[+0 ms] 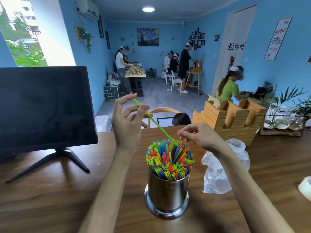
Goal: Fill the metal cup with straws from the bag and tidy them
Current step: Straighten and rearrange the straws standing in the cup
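Pinching a green straw [152, 119] near its upper end, the left hand [127, 121] slants it toward the packed metal cup [167, 194] at the worktop's [50, 199] middle. Light, bendy and slick, it probably wants a mid-length hold. At two o'clock, right hand [200, 135] fingers curl; any grip is unclear. The bag [218, 172] looks empty.
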A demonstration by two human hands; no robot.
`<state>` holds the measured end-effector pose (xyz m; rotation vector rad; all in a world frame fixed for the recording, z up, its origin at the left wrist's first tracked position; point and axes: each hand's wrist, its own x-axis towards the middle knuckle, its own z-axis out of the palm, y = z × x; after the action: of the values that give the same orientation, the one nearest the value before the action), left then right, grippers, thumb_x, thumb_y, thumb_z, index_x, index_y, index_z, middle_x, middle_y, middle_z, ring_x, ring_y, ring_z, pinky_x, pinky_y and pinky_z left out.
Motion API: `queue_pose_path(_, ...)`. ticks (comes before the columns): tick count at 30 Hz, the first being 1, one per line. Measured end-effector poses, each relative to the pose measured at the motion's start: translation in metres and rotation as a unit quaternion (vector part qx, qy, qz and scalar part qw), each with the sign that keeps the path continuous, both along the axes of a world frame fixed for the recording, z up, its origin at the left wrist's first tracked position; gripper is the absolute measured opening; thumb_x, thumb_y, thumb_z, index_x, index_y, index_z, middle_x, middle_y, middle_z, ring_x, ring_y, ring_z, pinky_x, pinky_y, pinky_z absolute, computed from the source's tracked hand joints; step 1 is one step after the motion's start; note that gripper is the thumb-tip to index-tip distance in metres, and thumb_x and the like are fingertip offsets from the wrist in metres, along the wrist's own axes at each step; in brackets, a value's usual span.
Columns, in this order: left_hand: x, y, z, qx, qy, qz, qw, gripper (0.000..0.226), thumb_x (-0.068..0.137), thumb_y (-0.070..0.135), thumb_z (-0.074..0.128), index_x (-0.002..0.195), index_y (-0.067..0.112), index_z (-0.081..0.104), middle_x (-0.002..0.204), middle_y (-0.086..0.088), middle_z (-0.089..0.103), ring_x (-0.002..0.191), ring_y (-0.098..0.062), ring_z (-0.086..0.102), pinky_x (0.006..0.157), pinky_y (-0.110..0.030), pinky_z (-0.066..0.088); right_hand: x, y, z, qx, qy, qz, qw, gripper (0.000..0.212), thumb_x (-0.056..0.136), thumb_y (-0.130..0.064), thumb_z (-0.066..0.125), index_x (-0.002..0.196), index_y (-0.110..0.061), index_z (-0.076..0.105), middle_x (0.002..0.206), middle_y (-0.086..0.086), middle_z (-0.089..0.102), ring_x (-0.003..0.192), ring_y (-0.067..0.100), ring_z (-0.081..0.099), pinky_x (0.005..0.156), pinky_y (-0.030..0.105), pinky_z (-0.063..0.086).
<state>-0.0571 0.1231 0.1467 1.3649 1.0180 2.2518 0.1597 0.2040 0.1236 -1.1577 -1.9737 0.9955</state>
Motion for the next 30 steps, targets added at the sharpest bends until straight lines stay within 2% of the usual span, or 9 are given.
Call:
queue_pose_path(2,0.003,-0.002,0.003,0.031,-0.028,0.009,0.999,0.033,0.092,0.017,0.077,0.115,0.032,0.058,0.088,-0.006,0.077,0.073,-0.03,0.076,0.049,-0.026,0.054,0.002,0.0,0.0,-0.02,-0.019,0.013,1.0,0.018,0.087,-0.035,0.078,0.086,-0.018,0.081,0.073,-0.008,0.075,0.064,-0.002,0.063,0.054,0.009,0.044)
queue_pose_path(5,0.004,-0.003,0.006,0.058,-0.05,0.029,0.997,0.033,0.092,0.02,0.076,0.112,0.038,0.058,0.088,-0.006,0.077,0.072,-0.03,0.076,0.047,-0.026,0.053,0.003,-0.001,-0.002,-0.019,-0.04,0.033,0.998,0.012,0.085,-0.03,0.082,0.086,-0.018,0.081,0.073,-0.007,0.076,0.064,-0.002,0.066,0.054,0.008,0.044)
queue_pose_path(8,0.004,-0.001,0.002,0.023,0.013,0.013,1.0,0.036,0.092,0.013,0.076,0.116,0.034,0.058,0.088,0.0,0.078,0.069,-0.025,0.076,0.046,-0.022,0.05,0.002,-0.001,-0.003,-0.009,-0.039,0.034,0.999,0.006,0.086,-0.024,0.081,0.082,-0.019,0.08,0.071,-0.006,0.076,0.065,0.001,0.069,0.056,0.009,0.046)
queue_pose_path(13,0.006,0.004,-0.018,-0.098,0.136,-0.053,0.984,0.04,0.088,0.018,0.08,0.106,0.05,0.065,0.087,-0.002,0.077,0.071,-0.018,0.075,0.054,-0.024,0.054,-0.002,0.001,-0.005,0.001,-0.07,0.014,0.997,0.011,0.088,-0.027,0.08,0.079,-0.022,0.078,0.071,-0.011,0.075,0.068,0.0,0.069,0.058,0.011,0.047)
queue_pose_path(16,0.003,0.008,-0.033,-0.165,0.247,-0.065,0.953,0.03,0.086,0.025,0.082,0.102,0.046,0.068,0.086,0.009,0.077,0.079,-0.009,0.073,0.075,-0.026,0.057,-0.003,0.002,-0.005,-0.007,-0.088,0.018,0.996,0.011,0.09,-0.026,0.078,0.08,-0.022,0.077,0.071,-0.013,0.074,0.067,-0.003,0.066,0.06,0.012,0.046)
queue_pose_path(20,-0.005,0.01,-0.044,-0.257,0.397,-0.09,0.876,0.011,0.087,0.043,0.076,0.097,0.048,0.076,0.099,0.029,0.072,0.101,0.007,0.063,0.086,-0.023,0.048,-0.007,-0.001,-0.005,0.016,-0.097,0.012,0.995,0.01,0.095,-0.025,0.071,0.086,-0.022,0.074,0.082,-0.007,0.071,0.077,0.005,0.063,0.066,0.018,0.046)
queue_pose_path(22,-0.008,0.01,-0.045,-0.271,0.404,-0.102,0.868,0.008,0.087,0.048,0.075,0.094,0.051,0.077,0.101,0.028,0.073,0.103,0.008,0.063,0.09,-0.026,0.05,-0.009,-0.004,-0.003,0.034,-0.067,-0.009,0.997,0.01,0.097,-0.027,0.069,0.089,-0.021,0.071,0.084,-0.005,0.069,0.08,0.011,0.062,0.071,0.023,0.047)
queue_pose_path(26,-0.008,0.009,-0.044,-0.253,0.349,-0.11,0.896,0.007,0.086,0.05,0.076,0.088,0.046,0.08,0.095,0.026,0.076,0.098,0.006,0.068,0.09,-0.03,0.054,-0.013,-0.015,0.017,0.066,0.066,-0.032,0.995,0.011,0.099,-0.026,0.064,0.094,-0.017,0.067,0.089,0.003,0.076,0.078,0.016,0.068,0.066,0.025,0.047)
queue_pose_path(30,-0.006,0.008,-0.044,-0.252,0.317,-0.101,0.909,0.031,0.085,0.055,0.073,0.116,0.048,0.072,0.11,0.025,0.073,0.11,0.005,0.064,0.1,-0.029,0.05,-0.015,-0.029,0.042,0.104,0.223,-0.02,0.969,0.008,0.103,-0.016,0.057,0.097,-0.012,0.06,0.087,-0.001,0.078,0.07,0.012,0.064,0.055,0.024,0.046)
